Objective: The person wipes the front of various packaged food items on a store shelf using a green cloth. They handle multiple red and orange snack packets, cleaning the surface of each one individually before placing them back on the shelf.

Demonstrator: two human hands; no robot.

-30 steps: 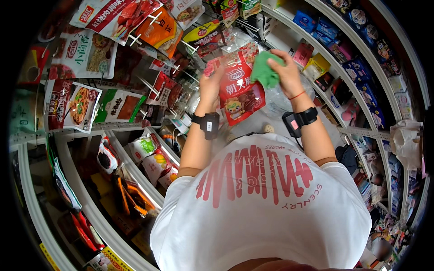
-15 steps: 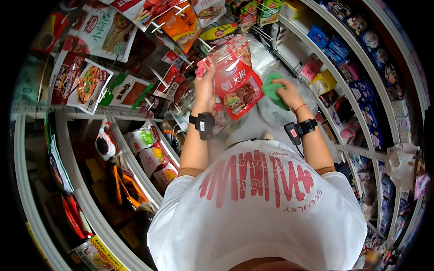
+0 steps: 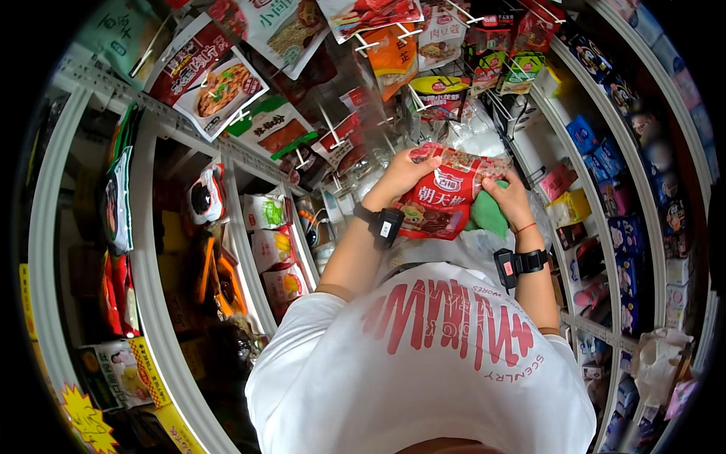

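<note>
**Red snack packet gripped in both hands at the peg wall**

Packet (image 3: 446,198), red w/ a clear crinkled top edge, sits centre frame, held up in front of the person's chest, just below the hanging hooks. Left hand (image 3: 399,175) pinches its upper left corner, fingers curled over the top edge, thumb side behind the foil. Right hand (image 3: 510,198) closes on the right edge of the same packet and also presses a green cloth (image 3: 488,216) against it; cloth is bunched under the palm, touching the packet's lower right side. Both hands clenched, no spread fingers.

Each wrist carries a black band w/ a small box: left wrist unit (image 3: 387,225), right wrist unit (image 3: 508,266). Thin red string sits on the right wrist above the band.

Around: peg hooks (image 3: 423,102) w/ more hanging pouches right above the packet, incl. an orange pouch (image 3: 395,57) and a big red-and-white noodle pouch (image 3: 215,79) up left. White curved shelf rail (image 3: 242,250) runs down the left, w/ stacked packs behind it. Blue boxes (image 3: 586,136) on shelves at right, well apart from the hands. White T-shirt w/ red print (image 3: 446,333) fills the lower middle.
</note>
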